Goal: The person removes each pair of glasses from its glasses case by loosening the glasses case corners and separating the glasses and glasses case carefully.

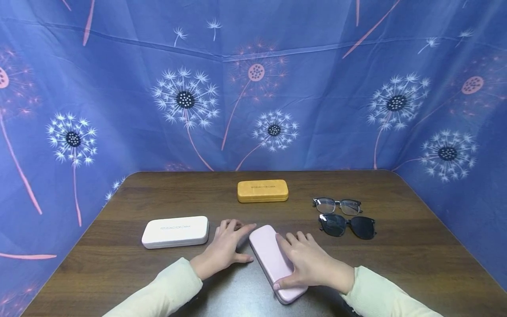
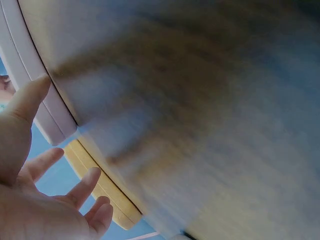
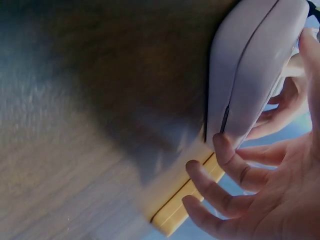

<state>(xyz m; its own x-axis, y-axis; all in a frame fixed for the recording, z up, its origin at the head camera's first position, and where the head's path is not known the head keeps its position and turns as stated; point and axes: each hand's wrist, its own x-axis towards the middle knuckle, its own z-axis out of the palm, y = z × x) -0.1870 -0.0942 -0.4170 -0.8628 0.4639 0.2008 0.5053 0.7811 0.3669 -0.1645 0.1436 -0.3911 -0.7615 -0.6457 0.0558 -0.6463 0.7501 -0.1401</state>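
A closed pink glasses case (image 1: pixel 273 259) lies slanted on the table in front of the person. The right hand (image 1: pixel 313 264) spans it from the right, thumb at the near left edge and index finger along the far right side. In the right wrist view the index fingertip (image 3: pixel 223 145) touches the case's side by the seam. Just left of the case, the left hand (image 1: pixel 223 248) hovers with fingers spread and loosely bent, holding nothing. Its thumb (image 2: pixel 37 95) points at the pink case's side in the left wrist view.
On the wooden table (image 1: pixel 119 281), a white glasses case (image 1: pixel 176 233) lies at left and a yellow glasses case (image 1: pixel 262 191) at the back. Clear-lensed glasses (image 1: pixel 337 205) and dark sunglasses (image 1: pixel 348 226) lie at right. A blue dandelion-print curtain (image 1: pixel 317 88) hangs behind.
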